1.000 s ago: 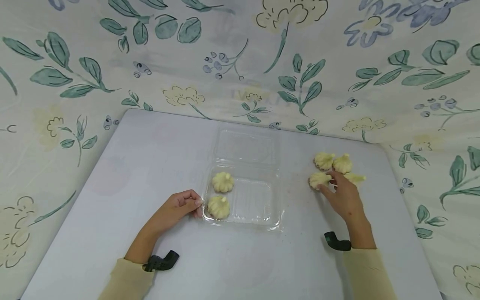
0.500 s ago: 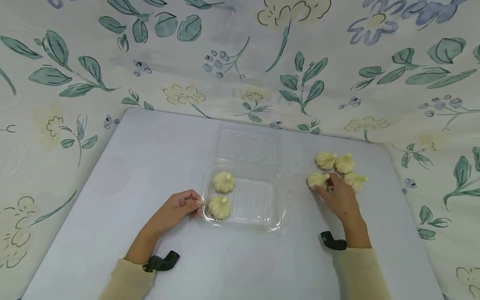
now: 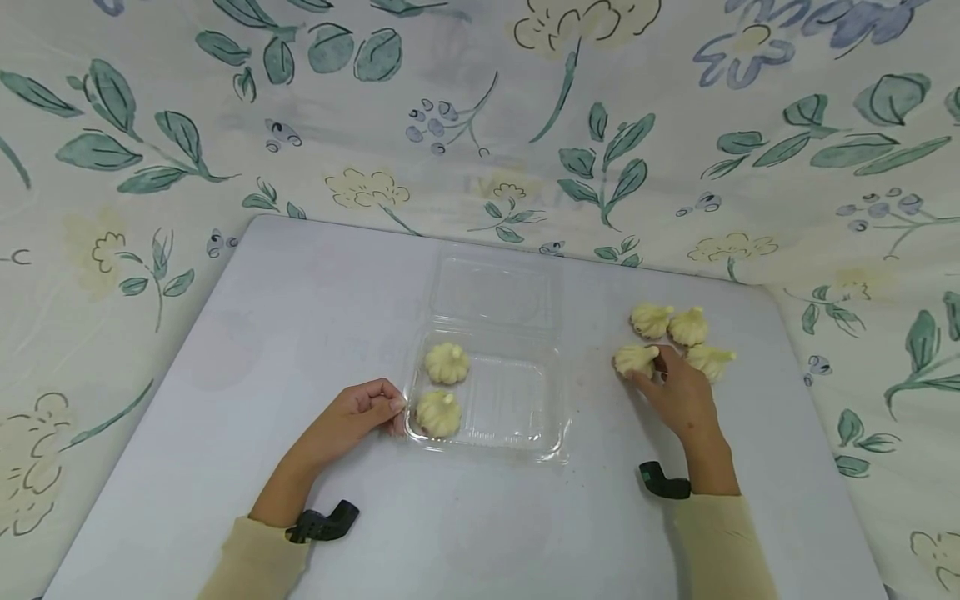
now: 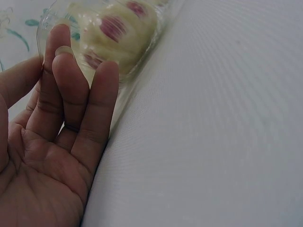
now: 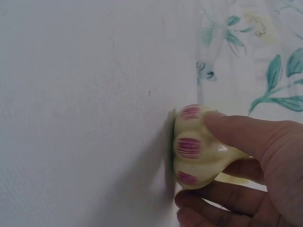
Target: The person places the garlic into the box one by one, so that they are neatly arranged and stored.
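A clear plastic clamshell box (image 3: 510,448) lies with its lid folded back on the white table. Two garlic bulbs sit in its left side, a rear bulb (image 3: 447,364) and a front bulb (image 3: 438,414). My left hand (image 3: 363,417) pinches the box's left rim. In the left wrist view, purple marks show on a bulb (image 4: 111,30) through the plastic. To the right, my right hand (image 3: 681,396) grips a garlic bulb (image 3: 632,361) between thumb and fingers. The right wrist view shows that purple-streaked bulb (image 5: 189,147) at the table surface, its stem end toward the palm.
Three more garlic bulbs lie close to the right hand: one behind (image 3: 651,320), a second beside it (image 3: 687,326), another to the right (image 3: 711,361). The open lid (image 3: 495,287) extends toward the back edge of the table (image 3: 330,275). Floral cloth (image 3: 450,108) hangs behind.
My right hand has shifted slightly left with the garlic bulb in its grip, away from the other bulbs. The left hand and the box stay where they were.
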Available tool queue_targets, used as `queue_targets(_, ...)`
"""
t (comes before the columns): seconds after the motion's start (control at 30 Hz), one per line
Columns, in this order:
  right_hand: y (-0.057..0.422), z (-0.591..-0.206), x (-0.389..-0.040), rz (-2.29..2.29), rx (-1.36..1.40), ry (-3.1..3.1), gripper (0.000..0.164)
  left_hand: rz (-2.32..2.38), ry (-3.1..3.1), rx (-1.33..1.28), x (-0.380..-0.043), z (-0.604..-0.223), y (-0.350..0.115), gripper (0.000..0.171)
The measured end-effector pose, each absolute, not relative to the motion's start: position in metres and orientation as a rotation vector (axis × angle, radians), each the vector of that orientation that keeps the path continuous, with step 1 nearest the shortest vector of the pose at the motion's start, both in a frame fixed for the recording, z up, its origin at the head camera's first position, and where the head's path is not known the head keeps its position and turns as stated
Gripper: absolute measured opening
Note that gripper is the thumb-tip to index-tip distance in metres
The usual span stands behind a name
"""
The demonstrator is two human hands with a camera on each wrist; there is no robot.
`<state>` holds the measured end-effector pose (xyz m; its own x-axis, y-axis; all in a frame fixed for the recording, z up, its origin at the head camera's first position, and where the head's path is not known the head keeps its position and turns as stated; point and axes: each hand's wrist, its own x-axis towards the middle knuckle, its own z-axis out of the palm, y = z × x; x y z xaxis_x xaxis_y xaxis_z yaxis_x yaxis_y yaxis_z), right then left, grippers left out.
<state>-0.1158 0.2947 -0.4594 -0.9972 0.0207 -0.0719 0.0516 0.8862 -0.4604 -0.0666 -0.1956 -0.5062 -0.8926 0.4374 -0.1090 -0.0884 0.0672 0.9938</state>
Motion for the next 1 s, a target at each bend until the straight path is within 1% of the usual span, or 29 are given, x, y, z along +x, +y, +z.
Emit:
queue_targets(0.57, 0.2928, -0.4609, -0.1152, -0.686, 0.058, 3.029, 0.049, 1.877, 1.982, 0.342, -0.0658, -0.5057, -0.1964, 0.017)
queue_targets(0.83, 0.2923, -0.4603, -0.1141, -0.696, 0.067, 3.022, 0.054, 1.879, 1.986, 0.348, -0.0665, -0.5068, -0.1969, 0.016)
queue_targets(1.0, 0.2919, -0.4601, -0.1133, -0.695, 0.067, 3.021, 0.055, 1.874, 1.986, 0.348, -0.0666, -0.5070, -0.1971, 0.016)
